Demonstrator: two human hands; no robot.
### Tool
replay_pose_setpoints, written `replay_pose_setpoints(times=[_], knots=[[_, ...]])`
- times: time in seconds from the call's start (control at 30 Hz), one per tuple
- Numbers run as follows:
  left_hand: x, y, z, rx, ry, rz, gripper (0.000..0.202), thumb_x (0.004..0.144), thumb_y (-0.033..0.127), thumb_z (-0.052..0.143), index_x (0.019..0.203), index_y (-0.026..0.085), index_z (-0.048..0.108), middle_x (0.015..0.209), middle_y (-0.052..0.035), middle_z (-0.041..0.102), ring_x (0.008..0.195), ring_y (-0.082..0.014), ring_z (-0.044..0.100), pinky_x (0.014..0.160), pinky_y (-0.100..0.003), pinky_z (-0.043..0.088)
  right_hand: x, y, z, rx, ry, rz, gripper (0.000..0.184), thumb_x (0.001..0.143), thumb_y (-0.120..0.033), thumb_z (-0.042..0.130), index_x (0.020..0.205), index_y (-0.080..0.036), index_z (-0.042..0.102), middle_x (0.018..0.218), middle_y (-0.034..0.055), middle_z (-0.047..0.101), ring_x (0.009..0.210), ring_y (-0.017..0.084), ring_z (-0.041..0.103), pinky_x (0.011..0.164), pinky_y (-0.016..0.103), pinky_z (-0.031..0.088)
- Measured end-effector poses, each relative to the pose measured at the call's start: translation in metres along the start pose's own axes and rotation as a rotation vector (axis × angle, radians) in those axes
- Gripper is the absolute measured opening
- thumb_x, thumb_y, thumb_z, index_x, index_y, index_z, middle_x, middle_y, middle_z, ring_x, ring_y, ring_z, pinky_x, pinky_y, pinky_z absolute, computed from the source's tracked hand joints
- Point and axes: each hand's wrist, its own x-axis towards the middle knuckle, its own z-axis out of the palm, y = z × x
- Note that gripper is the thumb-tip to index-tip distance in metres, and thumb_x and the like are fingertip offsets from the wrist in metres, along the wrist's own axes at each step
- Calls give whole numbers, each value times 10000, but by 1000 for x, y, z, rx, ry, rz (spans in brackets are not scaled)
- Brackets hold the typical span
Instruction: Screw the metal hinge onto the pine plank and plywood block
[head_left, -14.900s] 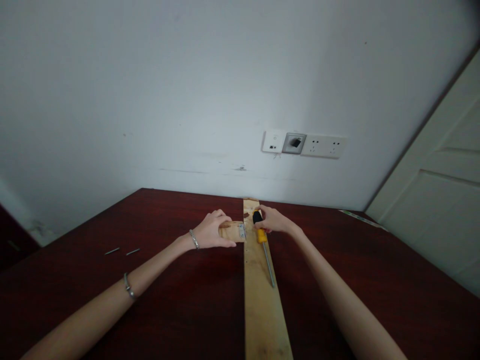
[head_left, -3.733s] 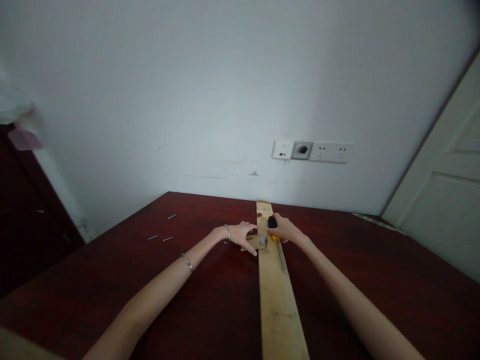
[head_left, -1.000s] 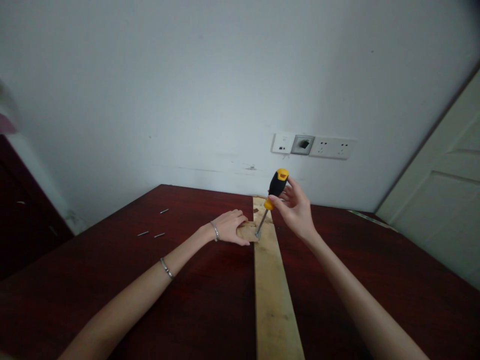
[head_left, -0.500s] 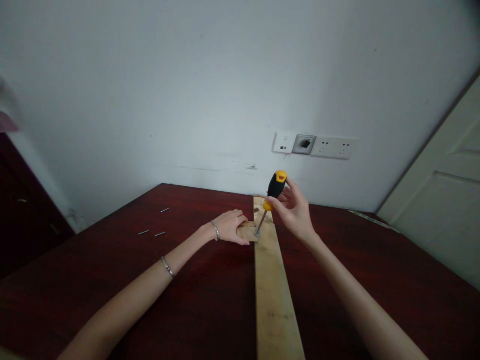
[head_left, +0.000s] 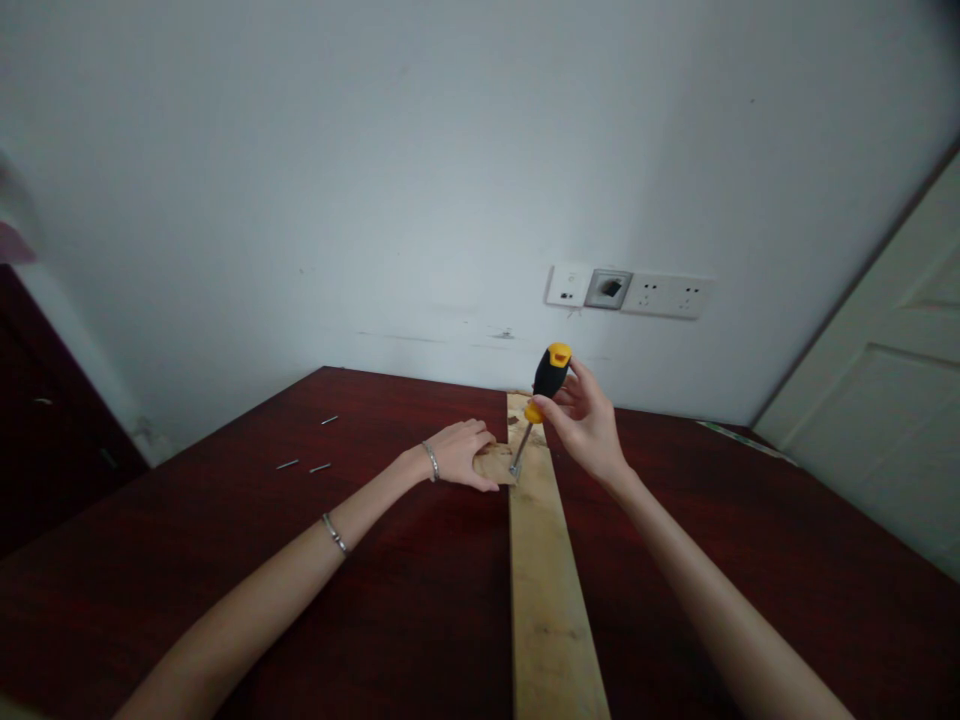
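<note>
A long pale wooden plank (head_left: 551, 590) lies on the dark red table (head_left: 225, 560), running from the near edge towards the wall. A small wooden block (head_left: 493, 465) lies against its left side, joined by a small metal hinge hidden under the tool tip. My left hand (head_left: 459, 453) lies flat on the block, fingers stretched out and pressing it down. My right hand (head_left: 586, 420) is closed round the black and yellow handle of a screwdriver (head_left: 541, 392), held tilted, its tip down at the hinge.
Three loose screws (head_left: 307, 455) lie on the table at the far left. A white wall with a row of sockets (head_left: 628, 291) stands behind the table. A white door (head_left: 885, 400) is at the right. Dark furniture (head_left: 45, 400) stands at the left.
The screwdriver, which lay on the plank under my right hand seconds ago, now stands tilted with its tip on the hinge. Over the last second, hardly anything has moved.
</note>
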Motion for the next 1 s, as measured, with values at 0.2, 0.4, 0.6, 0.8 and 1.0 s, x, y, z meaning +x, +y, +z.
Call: replay_pose_setpoints(times=[0.2,0.4,0.6,0.8,1.0], knots=[[1,0,2,-6,17,16,712,614,664,647,1057,109,604,940,-92,564,851,-226,537,790,-320,442,0,2,0,-36,4,-23,650,753,-356,661,1324,-264,366,1021,60,600,800,175,642,657,328,567],[1,2,1,-31,1,3,696,610,660,651,1043,117,618,925,-86,563,853,-229,540,778,-322,456,0,-11,-1,-154,-26,-36,755,758,-351,649,1397,-307,248,1084,77,541,644,121,597,486,256,542],[1,7,0,-75,-23,14,687,604,627,670,1068,124,607,954,-85,564,899,-233,540,803,-320,462,3,-29,-6,-258,-189,-69,657,763,-316,625,1358,-300,346,1243,100,491,829,185,604,569,299,572],[0,9,-1,-84,-18,22,683,601,631,668,1074,142,598,968,-84,564,899,-226,539,791,-313,464,6,-37,-9,-254,-189,-40,689,763,-224,583,1365,-275,254,1157,90,517,950,209,553,669,319,528],[1,12,0,-59,-29,33,655,595,645,654,1027,153,616,946,-79,568,889,-226,549,759,-298,464,9,-38,-12,-439,-61,-92,539,742,-351,650,1242,-254,474,1059,80,519,780,180,523,606,320,508]])
